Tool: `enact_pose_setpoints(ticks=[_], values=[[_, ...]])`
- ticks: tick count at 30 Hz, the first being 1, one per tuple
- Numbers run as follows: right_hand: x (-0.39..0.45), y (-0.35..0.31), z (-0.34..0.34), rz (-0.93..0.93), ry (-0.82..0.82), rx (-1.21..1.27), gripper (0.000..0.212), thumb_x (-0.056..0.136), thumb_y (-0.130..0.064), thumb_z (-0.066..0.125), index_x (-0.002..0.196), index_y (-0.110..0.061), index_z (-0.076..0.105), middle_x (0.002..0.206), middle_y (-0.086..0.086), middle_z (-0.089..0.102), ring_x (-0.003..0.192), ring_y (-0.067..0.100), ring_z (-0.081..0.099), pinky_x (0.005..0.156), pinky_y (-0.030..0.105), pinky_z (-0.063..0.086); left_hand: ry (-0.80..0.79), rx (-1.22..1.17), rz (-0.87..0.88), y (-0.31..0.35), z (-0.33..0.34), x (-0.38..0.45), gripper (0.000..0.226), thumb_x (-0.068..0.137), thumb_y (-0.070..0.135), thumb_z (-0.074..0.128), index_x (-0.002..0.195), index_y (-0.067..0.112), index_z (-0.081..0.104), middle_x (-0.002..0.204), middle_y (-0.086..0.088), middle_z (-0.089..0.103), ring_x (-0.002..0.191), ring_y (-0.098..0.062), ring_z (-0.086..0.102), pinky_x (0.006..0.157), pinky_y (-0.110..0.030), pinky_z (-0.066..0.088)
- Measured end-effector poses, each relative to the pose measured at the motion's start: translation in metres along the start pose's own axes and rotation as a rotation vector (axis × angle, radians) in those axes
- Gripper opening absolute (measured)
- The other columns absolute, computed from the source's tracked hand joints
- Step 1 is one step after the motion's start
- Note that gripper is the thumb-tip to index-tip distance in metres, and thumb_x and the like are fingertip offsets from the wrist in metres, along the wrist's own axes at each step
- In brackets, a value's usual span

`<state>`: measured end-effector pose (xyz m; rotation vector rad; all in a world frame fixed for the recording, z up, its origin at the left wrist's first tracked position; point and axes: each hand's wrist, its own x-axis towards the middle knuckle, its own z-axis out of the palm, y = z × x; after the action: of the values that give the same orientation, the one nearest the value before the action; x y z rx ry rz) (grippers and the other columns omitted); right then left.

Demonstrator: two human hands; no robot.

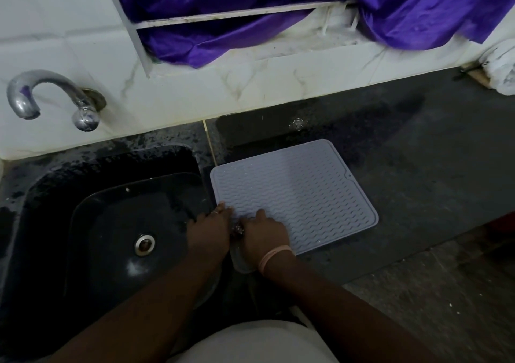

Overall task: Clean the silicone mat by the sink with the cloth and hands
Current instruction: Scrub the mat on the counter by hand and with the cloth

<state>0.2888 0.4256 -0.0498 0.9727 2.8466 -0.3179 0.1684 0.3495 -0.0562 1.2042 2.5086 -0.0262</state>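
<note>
A dark, speckled stone counter (418, 173) was seen running beneath a wall of white marbled tiles (83, 42), its surface mottled with wet patches near the wall. Set into the counter on the left was a black sink (97, 223) with a round metal drain (144, 244) at its bottom and water droplets scattered along its rim. A curved metal tap (50, 95) was mounted on the tiles above the sink. Higher up, a white window frame (223, 17) was draped with purple cloth (418, 8), and a white bundle (501, 70) was lodged at the counter's far right corner.

The grey silicone mat (301, 192), ribbed with wavy lines, was laid flat on the counter just beside the sink's right edge, with its near left corner drawn over the counter's front edge.

That near left part of the mat was covered by both hands. The left hand (209, 231) was placed at the mat's left edge, fingers extended together with the tips on the mat. The right hand (264, 234), a pale band (274, 256) at its wrist, was rested knuckles-up just beside it, fingers curled under; whether anything was gripped beneath them could not be told. A small glinting spot (238, 227) was seen between the two hands, too small to identify.
</note>
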Motion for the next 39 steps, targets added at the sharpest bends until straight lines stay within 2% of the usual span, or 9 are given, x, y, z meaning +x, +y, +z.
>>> enact_pose_setpoints(ticks=[4, 8, 14, 20, 24, 26, 32, 34, 39], values=[[-0.003, 0.053, -0.007, 0.083, 0.042, 0.068, 0.035, 0.088, -0.042, 0.046, 0.119, -0.032, 0.058, 0.107, 0.006, 0.053, 0.084, 0.027, 0.061, 0.067, 0.032, 0.036, -0.046, 0.024, -0.012, 0.002, -0.002, 0.001, 0.058, 0.098, 0.036, 0.047, 0.153, 0.039, 0.03, 0.165, 0.009, 0.02, 0.14, -0.029, 0.039, 0.113, -0.052, 0.032], [-0.008, 0.105, -0.01, 0.219, 0.071, 0.088, 0.039, 0.091, -0.045, 0.042, 0.128, -0.035, 0.051, 0.105, 0.005, 0.051, 0.084, 0.026, 0.06, 0.072, 0.035, 0.049, -0.054, 0.044, -0.008, 0.003, -0.003, -0.001, 0.063, 0.096, 0.031, 0.05, 0.154, 0.036, 0.028, 0.166, 0.008, 0.017, 0.142, -0.029, 0.035, 0.115, -0.051, 0.029], [-0.006, 0.075, 0.001, 0.376, 0.076, 0.222, 0.03, 0.095, -0.03, 0.044, 0.12, -0.02, 0.056, 0.112, 0.011, 0.054, 0.085, 0.029, 0.064, 0.068, 0.032, 0.046, -0.161, 0.033, -0.061, 0.017, -0.009, 0.003, 0.067, 0.094, 0.023, 0.05, 0.156, 0.032, 0.025, 0.167, 0.004, 0.013, 0.144, -0.033, 0.031, 0.117, -0.058, 0.023], [-0.001, 0.037, 0.013, 0.23, -0.001, 0.327, 0.03, 0.09, -0.038, 0.051, 0.112, -0.019, 0.06, 0.107, 0.012, 0.058, 0.092, 0.032, 0.064, 0.075, 0.036, 0.051, -0.129, 0.181, -0.098, 0.031, -0.007, 0.007, 0.05, 0.092, 0.025, 0.048, 0.142, 0.018, 0.044, 0.149, -0.005, 0.045, 0.123, -0.033, 0.052, 0.105, -0.049, 0.035], [-0.003, 0.077, -0.001, 0.139, 0.007, 0.306, 0.031, 0.091, -0.046, 0.047, 0.117, -0.035, 0.061, 0.104, 0.006, 0.06, 0.091, 0.027, 0.063, 0.076, 0.034, 0.05, -0.136, 0.25, -0.088, 0.044, -0.013, 0.008, 0.039, 0.092, 0.025, 0.048, 0.13, 0.013, 0.05, 0.134, -0.005, 0.056, 0.116, -0.028, 0.056, 0.105, -0.043, 0.035], [-0.006, 0.118, -0.009, 0.188, 0.036, 0.274, 0.033, 0.094, -0.05, 0.041, 0.119, -0.038, 0.059, 0.106, 0.003, 0.059, 0.092, 0.025, 0.062, 0.079, 0.035, 0.049, -0.145, 0.28, -0.071, 0.046, -0.015, 0.009, 0.035, 0.095, 0.024, 0.044, 0.128, 0.013, 0.049, 0.133, -0.004, 0.056, 0.115, -0.026, 0.056, 0.105, -0.042, 0.035], [0.001, 0.223, -0.025, 0.537, 0.128, 0.241, 0.041, 0.091, -0.053, 0.036, 0.119, -0.037, 0.061, 0.114, 0.007, 0.068, 0.102, 0.032, 0.064, 0.088, 0.043, 0.052, -0.123, 0.265, -0.067, 0.047, -0.014, 0.012, 0.028, 0.095, 0.023, 0.043, 0.12, 0.014, 0.053, 0.128, -0.003, 0.058, 0.11, -0.024, 0.058, 0.106, -0.043, 0.033], [0.011, 0.224, -0.025, 0.558, 0.11, 0.283, 0.044, 0.09, -0.054, 0.038, 0.119, -0.032, 0.064, 0.116, 0.006, 0.068, 0.105, 0.03, 0.064, 0.09, 0.043, 0.052, -0.096, 0.268, -0.052, 0.048, -0.012, 0.012, 0.027, 0.095, 0.02, 0.042, 0.117, 0.014, 0.055, 0.125, -0.003, 0.059, 0.108, -0.024, 0.06, 0.105, -0.043, 0.035], [0.014, 0.175, -0.019, 0.517, 0.076, 0.251, 0.039, 0.093, -0.046, 0.037, 0.11, -0.023, 0.063, 0.107, 0.008, 0.065, 0.09, 0.03, 0.065, 0.079, 0.04, 0.052, -0.065, 0.262, -0.036, 0.048, -0.007, 0.016, 0.015, 0.094, 0.017, 0.044, 0.1, 0.018, 0.058, 0.115, -0.001, 0.062, 0.102, -0.022, 0.06, 0.101, -0.041, 0.038]])
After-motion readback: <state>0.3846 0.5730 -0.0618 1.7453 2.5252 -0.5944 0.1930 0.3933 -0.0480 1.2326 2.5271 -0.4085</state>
